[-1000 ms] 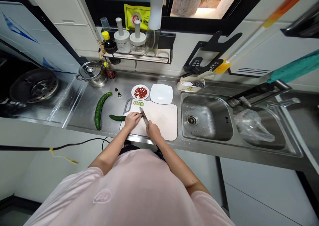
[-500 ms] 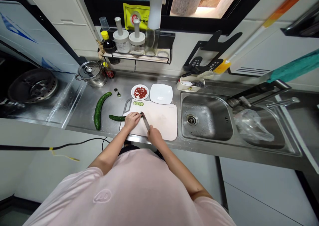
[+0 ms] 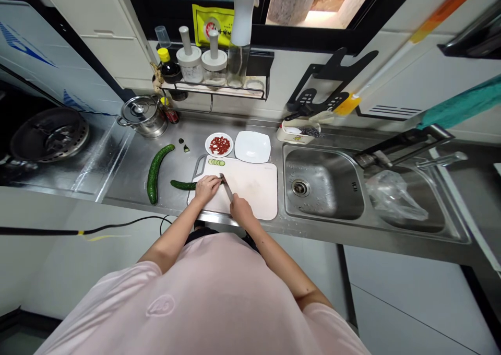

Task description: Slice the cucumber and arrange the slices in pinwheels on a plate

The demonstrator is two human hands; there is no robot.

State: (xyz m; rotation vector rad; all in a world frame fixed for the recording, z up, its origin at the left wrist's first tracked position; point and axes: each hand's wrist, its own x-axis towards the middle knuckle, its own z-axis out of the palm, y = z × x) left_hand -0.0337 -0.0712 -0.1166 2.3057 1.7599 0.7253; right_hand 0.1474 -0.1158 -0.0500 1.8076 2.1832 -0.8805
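My left hand (image 3: 207,189) is closed over a dark green cucumber (image 3: 183,186), pressing it on the white cutting board (image 3: 258,198). The cucumber's uncut end sticks out past the board's left edge. In my right hand (image 3: 241,210) is the handle of a knife (image 3: 227,188); its blade stands at the cucumber's right end, close to my left fingertips. Several cucumber slices (image 3: 216,162) lie in a row at the board's upper left. A second, whole cucumber (image 3: 155,175) rests on the steel counter to the left.
Behind the board stand a plate of chopped red pieces (image 3: 219,145) and a white square plate (image 3: 252,146). Cucumber ends (image 3: 186,149) lie on the counter. A lidded pot (image 3: 143,115) is at the back left, a sink (image 3: 324,185) at the right, a spice rack (image 3: 215,86) above.
The knife blade has shifted very slightly at the cucumber's end. Both hands stay nearly in place, and the whole view has moved a touch.
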